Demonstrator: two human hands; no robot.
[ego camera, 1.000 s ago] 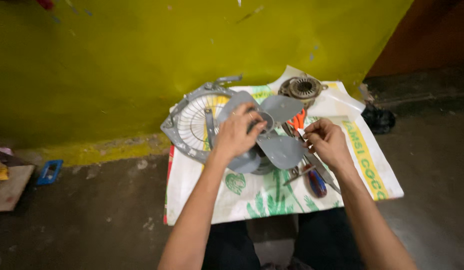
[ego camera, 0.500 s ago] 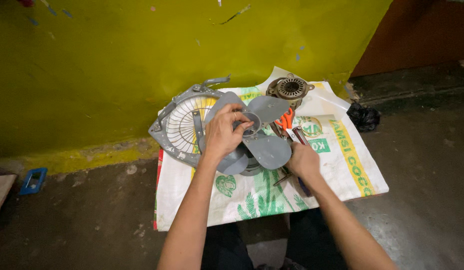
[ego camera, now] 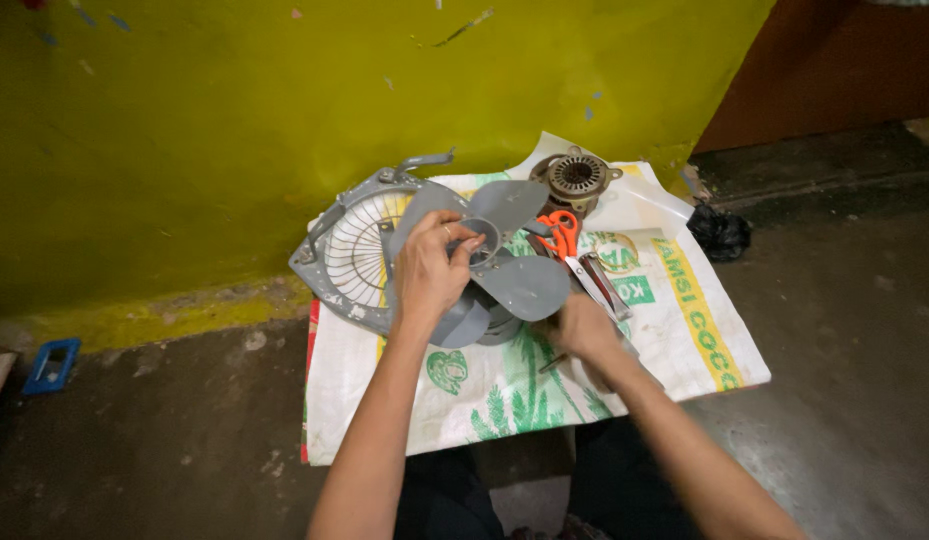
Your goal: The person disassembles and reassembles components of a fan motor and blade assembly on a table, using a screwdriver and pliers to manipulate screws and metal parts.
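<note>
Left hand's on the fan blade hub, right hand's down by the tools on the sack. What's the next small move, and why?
Probably close the right hand on a tool and bring it up to the hub. The left hand already steadies the grey fan blade at its centre, while the right rests low on the printed sack beside the metal tools, though I cannot tell what it grips.

Dim, warm light; blurred edges

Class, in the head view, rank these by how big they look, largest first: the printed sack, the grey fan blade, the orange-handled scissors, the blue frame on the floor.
1. Printed sack
2. Grey fan blade
3. and 4. Orange-handled scissors and blue frame look alike in size; unsure, so unranked.
</note>
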